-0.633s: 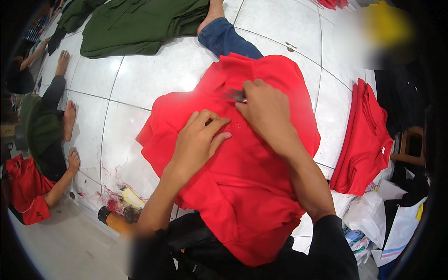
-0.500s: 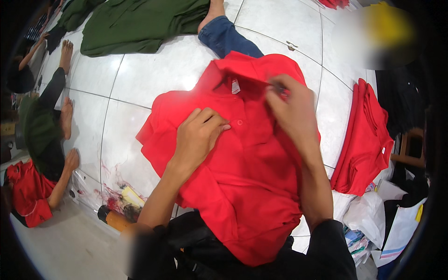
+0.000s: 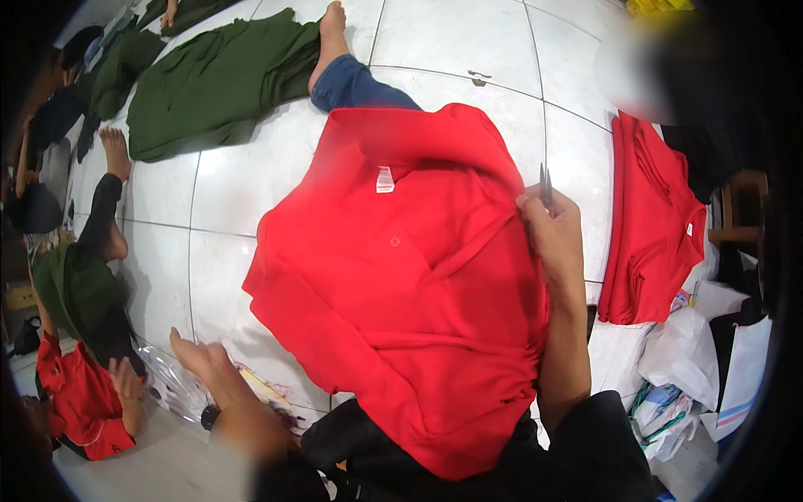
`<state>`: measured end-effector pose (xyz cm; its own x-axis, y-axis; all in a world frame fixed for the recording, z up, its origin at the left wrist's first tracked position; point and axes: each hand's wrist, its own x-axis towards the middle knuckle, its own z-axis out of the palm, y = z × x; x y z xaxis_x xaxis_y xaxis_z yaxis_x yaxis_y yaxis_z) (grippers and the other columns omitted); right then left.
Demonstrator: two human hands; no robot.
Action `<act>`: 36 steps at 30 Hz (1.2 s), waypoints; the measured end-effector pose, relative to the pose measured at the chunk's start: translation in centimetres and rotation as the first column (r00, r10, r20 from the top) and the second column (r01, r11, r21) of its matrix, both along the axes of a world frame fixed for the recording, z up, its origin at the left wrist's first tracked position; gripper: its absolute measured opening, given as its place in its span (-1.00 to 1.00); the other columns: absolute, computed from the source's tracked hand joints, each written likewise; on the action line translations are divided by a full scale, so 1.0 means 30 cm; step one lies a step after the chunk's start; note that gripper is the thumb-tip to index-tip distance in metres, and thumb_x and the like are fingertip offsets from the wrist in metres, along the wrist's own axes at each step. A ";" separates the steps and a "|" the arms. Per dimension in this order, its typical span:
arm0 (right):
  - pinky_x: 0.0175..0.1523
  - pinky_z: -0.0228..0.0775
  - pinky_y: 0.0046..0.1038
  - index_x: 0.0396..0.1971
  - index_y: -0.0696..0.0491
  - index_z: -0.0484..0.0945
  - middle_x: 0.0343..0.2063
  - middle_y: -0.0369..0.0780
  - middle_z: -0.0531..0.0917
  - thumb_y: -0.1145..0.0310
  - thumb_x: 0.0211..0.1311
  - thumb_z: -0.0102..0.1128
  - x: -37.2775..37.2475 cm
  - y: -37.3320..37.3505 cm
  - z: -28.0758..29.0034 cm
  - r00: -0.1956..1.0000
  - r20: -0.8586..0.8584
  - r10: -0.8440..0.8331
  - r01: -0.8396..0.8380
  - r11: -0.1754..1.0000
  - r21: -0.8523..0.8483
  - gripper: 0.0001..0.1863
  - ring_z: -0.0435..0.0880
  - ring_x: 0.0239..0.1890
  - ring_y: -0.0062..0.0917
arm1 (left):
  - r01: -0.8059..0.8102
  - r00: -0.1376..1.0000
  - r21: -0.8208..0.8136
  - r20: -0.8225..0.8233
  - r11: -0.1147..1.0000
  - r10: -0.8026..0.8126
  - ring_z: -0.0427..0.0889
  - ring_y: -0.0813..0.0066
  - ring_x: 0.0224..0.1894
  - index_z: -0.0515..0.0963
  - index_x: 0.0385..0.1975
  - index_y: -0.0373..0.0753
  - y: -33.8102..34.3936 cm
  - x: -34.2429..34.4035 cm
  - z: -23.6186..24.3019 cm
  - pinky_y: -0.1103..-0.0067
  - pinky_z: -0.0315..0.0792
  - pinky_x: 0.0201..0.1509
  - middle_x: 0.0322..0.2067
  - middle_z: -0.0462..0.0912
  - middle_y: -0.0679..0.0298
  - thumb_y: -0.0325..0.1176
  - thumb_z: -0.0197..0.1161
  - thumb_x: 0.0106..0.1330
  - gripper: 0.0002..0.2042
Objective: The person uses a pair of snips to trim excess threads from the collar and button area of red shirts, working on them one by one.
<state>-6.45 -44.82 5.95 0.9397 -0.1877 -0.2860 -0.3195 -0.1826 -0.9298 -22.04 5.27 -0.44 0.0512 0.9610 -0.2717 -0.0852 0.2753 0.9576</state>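
Observation:
A red collared shirt lies spread over my lap and the tiled floor, its collar away from me. A white label shows inside the neck, and a button sits on the front placket. At the shirt's right edge, my right hand is closed round small thread snips, whose dark pointed blades stick up past the fingers. Its thumb touches the red cloth. My left hand is off the shirt at the lower left, above the floor, with its fingers stretched out and nothing visible in them.
Folded red garments are stacked at the right, near plastic bags. Dark green garments lie at the far left beside a person's bare foot. Other people sit along the left. Thread scraps and a yellow item lie near my left forearm.
My left hand has let go of the shirt front and swung down to the left. My right hand has moved from the collar to the shirt's right edge, and the snips' blades now show.

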 end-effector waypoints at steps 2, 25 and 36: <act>-0.47 0.09 -0.62 -0.30 0.16 0.69 -0.56 -0.48 0.50 0.37 0.37 0.32 -0.003 0.003 -0.007 1.000 -0.022 -0.002 0.001 1.000 -0.017 -0.85 0.32 -0.55 -0.84 | -0.018 0.960 0.188 -0.272 0.982 0.069 0.44 0.22 0.43 0.16 0.60 -0.16 -0.131 0.030 0.045 0.29 0.30 0.56 0.50 0.31 0.20 -0.33 0.25 0.57 -0.35; -0.29 0.57 -0.33 0.03 0.01 0.61 -0.13 -0.17 0.72 0.42 0.15 0.51 0.018 0.277 0.105 0.781 0.257 0.569 0.009 0.401 -0.916 -0.58 0.75 -0.31 -0.26 | 0.997 -0.048 0.061 0.102 -0.042 -0.994 0.74 0.16 0.17 0.45 -0.16 -0.34 -0.614 0.344 0.069 0.31 0.69 0.24 0.18 0.64 -0.11 -0.31 0.12 0.69 -0.79; -0.47 0.47 -0.25 -0.32 0.04 0.57 -0.54 -0.26 0.72 0.29 0.16 0.44 -0.046 0.326 0.103 0.535 0.153 0.831 -0.420 0.418 -0.806 -0.77 0.72 -0.56 -0.30 | 0.996 -0.053 0.078 0.080 -0.046 -0.995 0.69 0.12 0.27 0.47 -0.21 -0.36 -0.622 0.335 0.121 0.34 0.68 0.29 0.32 0.50 -0.08 -0.27 0.15 0.68 -0.74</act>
<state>-7.82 -35.04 9.04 0.7910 0.5977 0.1309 0.5877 -0.6828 -0.4341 -11.99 -13.40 3.18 0.9744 -0.1184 -0.1909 0.2078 0.1522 0.9663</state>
